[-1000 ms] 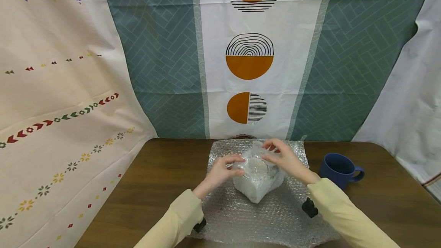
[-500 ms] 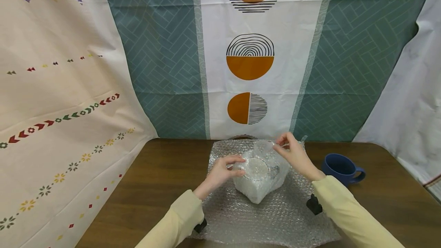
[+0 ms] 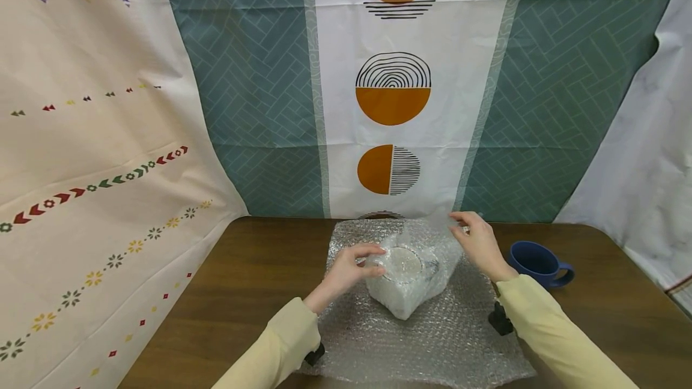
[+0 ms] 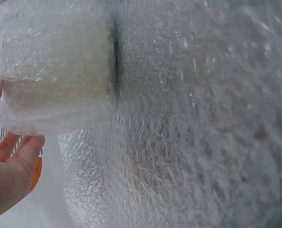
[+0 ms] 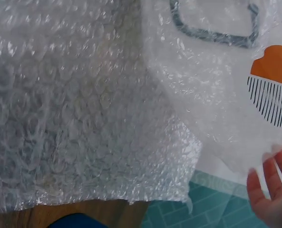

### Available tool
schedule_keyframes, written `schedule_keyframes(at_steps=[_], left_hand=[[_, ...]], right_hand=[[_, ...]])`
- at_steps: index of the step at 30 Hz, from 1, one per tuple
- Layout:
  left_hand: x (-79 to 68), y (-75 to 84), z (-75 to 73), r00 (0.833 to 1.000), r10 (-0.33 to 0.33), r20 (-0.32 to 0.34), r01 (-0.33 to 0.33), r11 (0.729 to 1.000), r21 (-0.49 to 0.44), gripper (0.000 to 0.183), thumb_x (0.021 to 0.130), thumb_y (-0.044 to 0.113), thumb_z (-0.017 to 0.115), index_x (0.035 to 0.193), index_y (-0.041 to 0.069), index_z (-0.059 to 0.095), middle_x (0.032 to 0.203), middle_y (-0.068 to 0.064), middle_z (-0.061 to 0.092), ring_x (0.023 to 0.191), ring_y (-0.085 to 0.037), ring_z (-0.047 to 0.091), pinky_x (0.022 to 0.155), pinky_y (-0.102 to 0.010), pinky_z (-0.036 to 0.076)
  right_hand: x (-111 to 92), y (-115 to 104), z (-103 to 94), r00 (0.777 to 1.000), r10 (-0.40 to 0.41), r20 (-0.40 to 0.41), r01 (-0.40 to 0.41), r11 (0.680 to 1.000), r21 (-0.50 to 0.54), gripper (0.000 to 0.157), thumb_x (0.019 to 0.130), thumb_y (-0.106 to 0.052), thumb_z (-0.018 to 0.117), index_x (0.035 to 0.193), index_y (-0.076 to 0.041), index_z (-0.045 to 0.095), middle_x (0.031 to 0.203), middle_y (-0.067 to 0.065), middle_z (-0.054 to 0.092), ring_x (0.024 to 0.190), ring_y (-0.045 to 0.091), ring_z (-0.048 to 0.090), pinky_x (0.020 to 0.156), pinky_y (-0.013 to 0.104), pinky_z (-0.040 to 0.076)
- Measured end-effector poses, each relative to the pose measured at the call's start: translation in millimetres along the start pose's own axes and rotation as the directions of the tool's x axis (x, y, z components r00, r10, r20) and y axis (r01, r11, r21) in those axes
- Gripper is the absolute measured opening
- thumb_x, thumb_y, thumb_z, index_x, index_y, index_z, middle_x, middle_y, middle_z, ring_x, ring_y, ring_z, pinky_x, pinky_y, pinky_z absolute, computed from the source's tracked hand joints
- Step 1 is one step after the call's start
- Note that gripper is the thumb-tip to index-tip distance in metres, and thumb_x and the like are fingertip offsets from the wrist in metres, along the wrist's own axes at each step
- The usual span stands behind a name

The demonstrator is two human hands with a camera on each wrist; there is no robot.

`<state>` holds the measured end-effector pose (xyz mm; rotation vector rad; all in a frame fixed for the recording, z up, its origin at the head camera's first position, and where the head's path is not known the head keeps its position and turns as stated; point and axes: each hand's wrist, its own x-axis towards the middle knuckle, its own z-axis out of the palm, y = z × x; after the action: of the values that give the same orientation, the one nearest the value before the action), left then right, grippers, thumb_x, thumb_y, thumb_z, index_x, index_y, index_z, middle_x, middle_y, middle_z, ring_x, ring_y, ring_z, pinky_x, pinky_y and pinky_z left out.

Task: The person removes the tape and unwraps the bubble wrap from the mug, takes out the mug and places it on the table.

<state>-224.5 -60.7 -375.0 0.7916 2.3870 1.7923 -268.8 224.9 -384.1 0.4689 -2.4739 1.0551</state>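
Observation:
A mug wrapped in clear bubble wrap point(image 3: 401, 264) stands in the middle, its round end upward. Through the wrap in the right wrist view shows its dark handle point(image 5: 212, 36). My left hand point(image 3: 348, 269) holds the upper left edge of the bundle between thumb and fingers; the left wrist view shows the fingertips point(image 4: 34, 145) against the wrapping. To the upper right, my right hand point(image 3: 480, 248) pinches the edge of a loose flap of bubble wrap point(image 3: 439, 238), which stretches out from the mug. Beneath lies a bubble wrap sheet point(image 3: 411, 347).
A blue mug point(image 3: 532, 266) stands on the brown wooden table point(image 3: 259, 281), close to my right forearm. Behind the table hangs a patterned curtain point(image 3: 340, 107), with a cream embroidered cloth point(image 3: 97, 161) at left and a white cloth point(image 3: 649, 185) at right.
My right hand has moved right from beside the mug's top, drawing the bubble wrap flap out and spreading it. My left hand has stayed on the wrapped mug.

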Motion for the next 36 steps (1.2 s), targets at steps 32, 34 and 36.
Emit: schedule_keyframes(at_steps=[32,34,36], left_hand=[[0.5,-0.6,0.0,1.000,0.004,0.006,-0.004,1.000,0.005,0.033,0.079,0.000,0.068,0.110,-0.009,0.060,0.121,-0.023,0.049,0.114,-0.035,0.043,0.090,-0.053,0.035],[0.4,-1.1,0.1,1.000,0.003,0.004,-0.003,1.000,0.006,0.033,0.079,0.000,0.068,0.110,-0.008,0.060,0.121,-0.023,0.050,0.114,-0.035,0.043,0.090,-0.052,0.035],[0.4,-0.9,0.0,1.000,-0.001,0.004,0.001,1.000,0.007,0.033,0.079,0.000,0.068,0.110,-0.008,0.060,0.121,-0.022,0.050,0.113,-0.034,0.044,0.090,-0.052,0.035]], right_hand=[[2,23,-0.2,0.925,0.275,0.261,-0.224,0.952,-0.210,0.056,0.088,-0.007,0.056,0.123,0.027,0.028,0.130,0.044,0.014,0.117,0.055,0.020,0.089,0.060,0.028],[2,21,-1.4,0.942,0.253,0.221,-0.210,0.957,-0.203,0.052,0.088,-0.005,0.056,0.121,0.026,0.032,0.129,0.044,0.017,0.117,0.054,0.020,0.090,0.060,0.027],[2,18,-2.7,0.955,0.234,0.180,-0.201,0.962,-0.183,0.047,0.088,-0.004,0.055,0.120,0.025,0.036,0.129,0.042,0.021,0.117,0.053,0.022,0.090,0.060,0.027]])
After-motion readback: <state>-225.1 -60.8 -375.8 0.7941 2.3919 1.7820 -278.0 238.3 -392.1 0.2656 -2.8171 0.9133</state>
